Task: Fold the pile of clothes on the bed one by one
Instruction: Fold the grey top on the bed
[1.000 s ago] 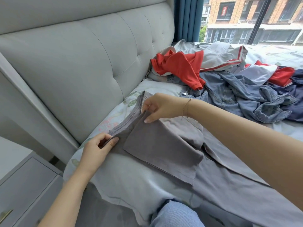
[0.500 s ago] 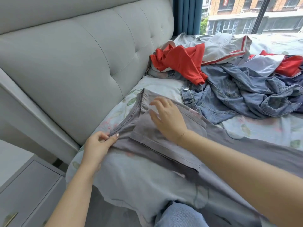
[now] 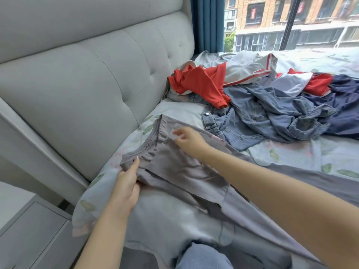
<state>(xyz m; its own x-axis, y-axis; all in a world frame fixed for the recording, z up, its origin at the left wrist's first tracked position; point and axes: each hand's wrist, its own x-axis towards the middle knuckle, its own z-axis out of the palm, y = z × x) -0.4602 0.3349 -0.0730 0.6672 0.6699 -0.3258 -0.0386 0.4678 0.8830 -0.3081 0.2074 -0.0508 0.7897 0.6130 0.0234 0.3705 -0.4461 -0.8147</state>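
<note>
The bed [image 3: 310,158] carries a clothes pile [image 3: 262,98] by the window. Nearer, beside the headboard [image 3: 87,90], lies the grey shirt [image 3: 184,171] (sleeve folded in). The left hand [image 3: 127,183] pinches its shoulder; the right hand [image 3: 191,140], blurred, rests fingers loose near the collar.

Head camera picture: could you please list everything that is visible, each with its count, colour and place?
grey T-shirt: one, grey, flat on the bed, nearest
red shirt: one, red, pile, by headboard
denim garment: at least one, blue, pile middle
headboard: one, light grey, left
curtain: one, blue, top
nightstand: one, grey, lower left
left hand: one, holds the T-shirt's near shoulder
right hand: one, open, on the T-shirt by the collar
</note>
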